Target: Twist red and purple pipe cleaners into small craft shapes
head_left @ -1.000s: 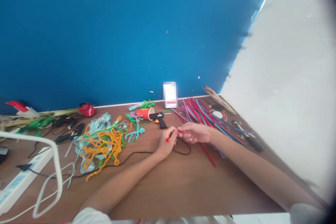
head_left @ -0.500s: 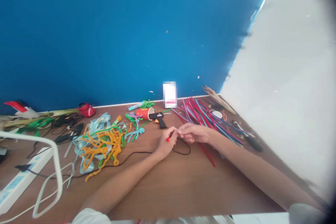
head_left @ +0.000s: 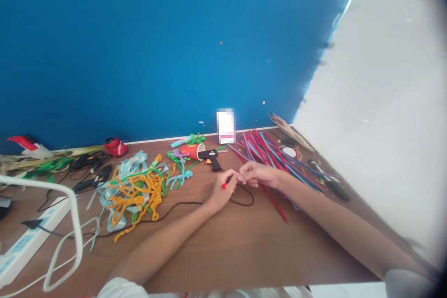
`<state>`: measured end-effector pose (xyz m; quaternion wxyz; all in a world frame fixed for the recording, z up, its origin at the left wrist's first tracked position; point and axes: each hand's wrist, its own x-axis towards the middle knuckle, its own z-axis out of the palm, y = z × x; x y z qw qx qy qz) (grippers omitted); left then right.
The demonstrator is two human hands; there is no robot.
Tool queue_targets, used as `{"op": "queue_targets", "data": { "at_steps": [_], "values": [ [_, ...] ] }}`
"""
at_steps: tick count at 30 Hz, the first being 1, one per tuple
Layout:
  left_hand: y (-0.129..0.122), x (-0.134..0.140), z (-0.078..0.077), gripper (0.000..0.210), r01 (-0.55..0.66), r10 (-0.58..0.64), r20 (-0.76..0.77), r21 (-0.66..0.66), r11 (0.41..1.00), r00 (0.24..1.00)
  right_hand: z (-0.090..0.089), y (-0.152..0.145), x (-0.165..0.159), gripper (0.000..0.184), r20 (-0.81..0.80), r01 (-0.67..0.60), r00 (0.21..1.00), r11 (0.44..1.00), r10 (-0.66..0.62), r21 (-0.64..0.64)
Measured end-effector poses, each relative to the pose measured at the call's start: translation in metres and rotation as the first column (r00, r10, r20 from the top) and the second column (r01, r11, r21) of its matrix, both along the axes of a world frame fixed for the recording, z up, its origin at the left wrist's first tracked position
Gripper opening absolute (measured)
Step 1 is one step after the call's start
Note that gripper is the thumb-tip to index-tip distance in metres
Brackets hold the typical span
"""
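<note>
Between the fingers of my left hand (head_left: 222, 192) a small red pipe cleaner (head_left: 224, 186) pokes out; most of it is hidden by the hand. My right hand (head_left: 260, 175) is closed in a pinch, its fingertips meeting those of the left at the same piece. Just beyond them lies a black glue gun (head_left: 213, 160), its nozzle pointing right. A bundle of red, purple and blue pipe cleaners (head_left: 267, 151) spreads behind and under my right forearm.
To the left lie twisted orange pipe cleaners (head_left: 150, 191) over light blue ribbon (head_left: 120, 172). A red paper cup (head_left: 190, 151) rests on its side. A white power strip (head_left: 38, 237) and a white bent frame (head_left: 77, 223) stand nearest on the left; a black cable (head_left: 178, 203) crosses the table.
Both hands stay together over the same spot, with only a very slight shift of the fingers. The things on the table have not moved.
</note>
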<state>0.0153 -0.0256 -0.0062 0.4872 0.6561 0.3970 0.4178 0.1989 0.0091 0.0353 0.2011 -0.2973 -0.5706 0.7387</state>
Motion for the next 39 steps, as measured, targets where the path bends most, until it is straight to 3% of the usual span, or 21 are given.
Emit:
{"op": "queue_targets", "data": {
  "at_steps": [12, 19, 27, 39],
  "values": [
    [-0.004, -0.001, 0.004, 0.040, 0.057, -0.053, -0.106, 0.038, 0.998, 0.993, 0.010, -0.001, 0.004, 0.013, 0.268, -0.093, 0.963, 0.968, 0.028, 0.233],
    [-0.002, 0.000, 0.002, 0.040, 0.017, -0.012, -0.110, 0.047, 0.999, 0.994, 0.010, -0.008, -0.004, 0.016, 0.417, -0.020, 0.896, 0.926, -0.150, 0.376],
    [0.001, 0.002, 0.001, 0.038, -0.054, 0.054, -0.033, -0.021, 0.998, 0.998, -0.002, 0.003, -0.003, 0.024, 0.340, 0.020, 0.929, 0.938, -0.145, 0.346],
    [0.001, 0.003, 0.001, 0.037, -0.054, 0.054, -0.026, -0.033, 0.998, 0.998, 0.004, 0.001, -0.003, 0.023, 0.316, 0.032, 0.939, 0.948, -0.137, 0.316]
  ]
}}
